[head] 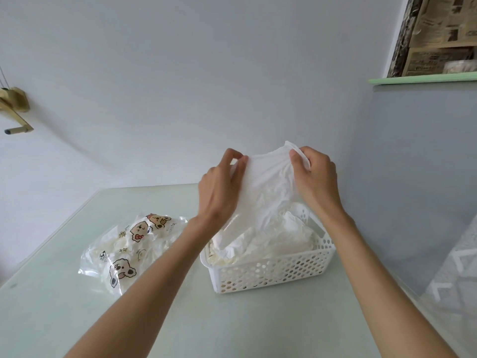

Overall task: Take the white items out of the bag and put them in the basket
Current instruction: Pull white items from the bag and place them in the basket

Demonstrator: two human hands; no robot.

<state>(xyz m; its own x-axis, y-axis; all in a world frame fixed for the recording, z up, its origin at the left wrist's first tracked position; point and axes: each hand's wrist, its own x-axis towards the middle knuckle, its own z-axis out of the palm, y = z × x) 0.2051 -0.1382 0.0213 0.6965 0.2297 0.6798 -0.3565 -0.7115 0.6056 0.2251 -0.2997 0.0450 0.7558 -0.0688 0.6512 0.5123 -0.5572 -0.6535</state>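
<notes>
- White item (268, 187), one thin crumpled piece, hangs stretched above the basket (273, 270).
- Left hand (219, 187) and right hand (315, 177) each pinch its top edge in a closed grip.
- More white pieces fill the one basket; count unclear.
- One printed bag (129, 249) lies left of the basket on the counter (77, 319).

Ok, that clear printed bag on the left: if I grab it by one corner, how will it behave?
Likely floppy: the bag lies crumpled and slack on the table, so it should sag from one corner. Its glossy film may be slippery in a grip. White items still show inside it, so they could shift or spill if its mouth tips down.
</notes>
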